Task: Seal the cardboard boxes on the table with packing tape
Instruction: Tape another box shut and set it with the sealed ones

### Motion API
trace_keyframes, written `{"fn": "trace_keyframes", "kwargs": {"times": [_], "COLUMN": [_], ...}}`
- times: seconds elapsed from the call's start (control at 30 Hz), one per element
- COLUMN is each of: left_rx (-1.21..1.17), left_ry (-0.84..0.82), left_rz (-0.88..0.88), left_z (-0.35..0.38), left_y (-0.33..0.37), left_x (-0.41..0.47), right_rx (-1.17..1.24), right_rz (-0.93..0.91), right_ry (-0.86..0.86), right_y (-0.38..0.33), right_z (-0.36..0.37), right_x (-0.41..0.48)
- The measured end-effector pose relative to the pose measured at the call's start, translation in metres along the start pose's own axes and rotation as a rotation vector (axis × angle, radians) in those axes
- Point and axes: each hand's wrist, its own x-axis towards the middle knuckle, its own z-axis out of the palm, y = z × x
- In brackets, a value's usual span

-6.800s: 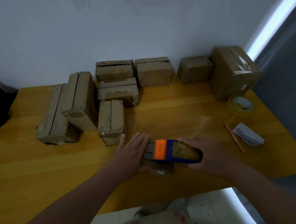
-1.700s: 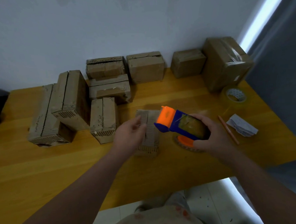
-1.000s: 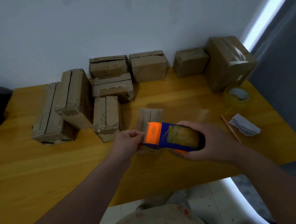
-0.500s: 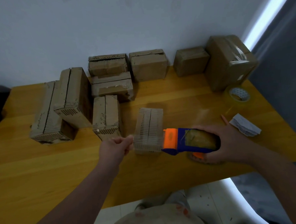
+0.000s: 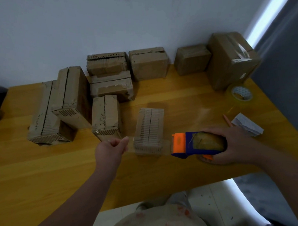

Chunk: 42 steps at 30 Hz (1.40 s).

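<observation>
the small cardboard box (image 5: 150, 128) sits on the table (image 5: 178, 97) just below the centre of the frame, its top seam running away from the viewer. the left hand (image 5: 110, 148), just left of the box, is curled, with thumb and finger pinching the free end of a clear tape strip (image 5: 167, 145). the strip stretches rightward across the box's near end to the blue and orange tape dispenser (image 5: 194, 144). the right hand (image 5: 232, 144) grips the dispenser around its roll at centre right. the hands are well apart, one on each side of the box. a cluster of boxes (image 5: 70, 99) stands at middle left, a row of boxes (image 5: 149, 64) lines the wall, and a large taped box (image 5: 231, 60) stands at upper right. near the right edge lie a spare tape roll (image 5: 241, 94), a pencil (image 5: 227, 120) and a folded paper (image 5: 247, 126).
</observation>
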Motion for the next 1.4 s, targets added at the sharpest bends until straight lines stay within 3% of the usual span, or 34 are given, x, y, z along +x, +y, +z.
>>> {"fn": "trace_keyframes", "kwargs": {"times": [0.6,0.87,0.93,1.03,1.2,1.4], "left_rx": [0.043,0.337,0.441,0.363,0.291,0.366], "left_ry": [-0.142,-0.241,-0.181,-0.086,-0.297,-0.36], "left_rz": [-0.078,-0.042,0.027,0.149,0.154,0.198], "left_z": [0.017,0.019,0.017,0.017,0.023,0.023], "left_y": [-0.017,-0.014,-0.011,0.001,0.008,0.011], "left_x": [0.01,0.019,0.018,0.008,-0.003,-0.008], "right_rx": [-0.047,-0.038,-0.064,-0.059,-0.127,-0.172], "right_rz": [0.151,0.196,0.216,0.243,0.252,0.309], "right_ry": [-0.122,-0.194,-0.198,-0.213,-0.238,-0.314], "right_y": [0.005,-0.003,-0.005,-0.007,-0.012,-0.025], "right_z": [0.032,0.022,0.022,0.021,0.019,0.011], "right_x": [0.038,0.044,0.045,0.045,0.052,0.065]}}
